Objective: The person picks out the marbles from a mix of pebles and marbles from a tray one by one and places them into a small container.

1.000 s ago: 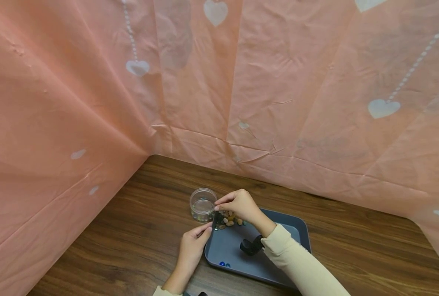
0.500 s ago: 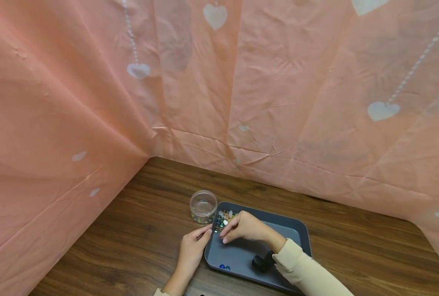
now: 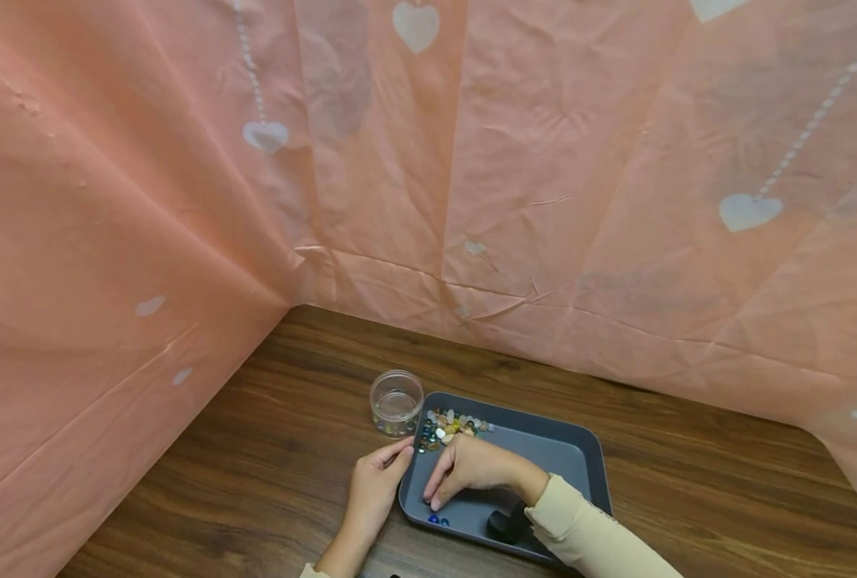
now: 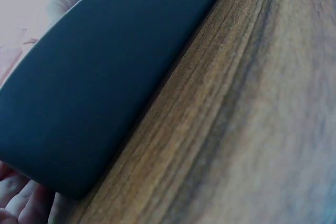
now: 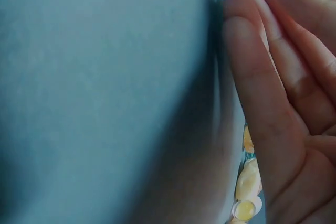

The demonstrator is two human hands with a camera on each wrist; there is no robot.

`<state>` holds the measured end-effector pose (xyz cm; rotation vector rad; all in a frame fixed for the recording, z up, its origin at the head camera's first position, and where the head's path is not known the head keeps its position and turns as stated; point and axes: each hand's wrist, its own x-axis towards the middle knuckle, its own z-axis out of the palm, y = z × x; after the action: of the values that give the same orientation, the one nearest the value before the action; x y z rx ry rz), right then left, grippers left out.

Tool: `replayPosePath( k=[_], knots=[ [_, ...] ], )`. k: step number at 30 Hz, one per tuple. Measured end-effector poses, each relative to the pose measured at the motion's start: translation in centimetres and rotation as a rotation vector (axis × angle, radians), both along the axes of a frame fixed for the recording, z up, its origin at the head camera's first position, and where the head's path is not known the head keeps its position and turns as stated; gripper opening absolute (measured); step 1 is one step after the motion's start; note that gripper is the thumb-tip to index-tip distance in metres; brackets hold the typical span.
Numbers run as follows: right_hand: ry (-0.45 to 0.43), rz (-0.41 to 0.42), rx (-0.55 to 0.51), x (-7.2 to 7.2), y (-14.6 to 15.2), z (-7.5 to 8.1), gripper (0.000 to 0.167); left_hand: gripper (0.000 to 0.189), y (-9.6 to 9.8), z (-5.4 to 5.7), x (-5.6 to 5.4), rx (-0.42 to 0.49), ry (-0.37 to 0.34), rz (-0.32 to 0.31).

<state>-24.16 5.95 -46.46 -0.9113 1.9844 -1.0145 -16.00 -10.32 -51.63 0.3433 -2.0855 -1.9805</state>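
A dark grey tray (image 3: 529, 417) rests on the table with a cluster of glass beads and polished stones (image 3: 451, 425) along its far left corner. My left hand (image 3: 376, 482) grips the tray's left rim between thumb and fingers; its curled fingers (image 4: 23, 198) show at the tray wall in the left wrist view. Low over the tray's near left part, my right hand (image 3: 471, 467) pinches a small dark greenish bead (image 5: 219, 6), mostly hidden by the fingertips. Just below those fingertips lie two blue marbles (image 3: 437, 520) near the front wall.
Beyond my left hand, a round clear plastic jar (image 3: 396, 403) with some beads at its bottom stands against the tray's left edge. Wood-grain table (image 3: 255, 457) surrounds the tray. A pink cloth with hearts (image 3: 515, 201) hangs behind and to the left.
My right hand has moved from the tray's far left corner by the jar toward me, down to near the blue marbles, uncovering the stone cluster. My left hand stays at the rim.
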Motion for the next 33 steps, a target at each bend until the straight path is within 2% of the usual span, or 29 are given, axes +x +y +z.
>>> replayPosePath(
  k=[21, 27, 33],
  knots=[
    [0.01, 0.088, 0.072, 0.7, -0.5, 0.6, 0.008, 0.024, 0.0, 0.0, 0.0, 0.031, -0.001, -0.01],
    [-0.004, 0.098, 0.101, 1.1, -0.8, 1.0, 0.013, 0.024, 0.0, 0.0, -0.1, 0.037, -0.002, -0.009],
    [0.049, 0.092, 0.12, 1.4, -1.1, 1.1, 0.013, 0.024, 0.0, -0.1, -0.1, 0.031, -0.001, -0.008]
  ],
)
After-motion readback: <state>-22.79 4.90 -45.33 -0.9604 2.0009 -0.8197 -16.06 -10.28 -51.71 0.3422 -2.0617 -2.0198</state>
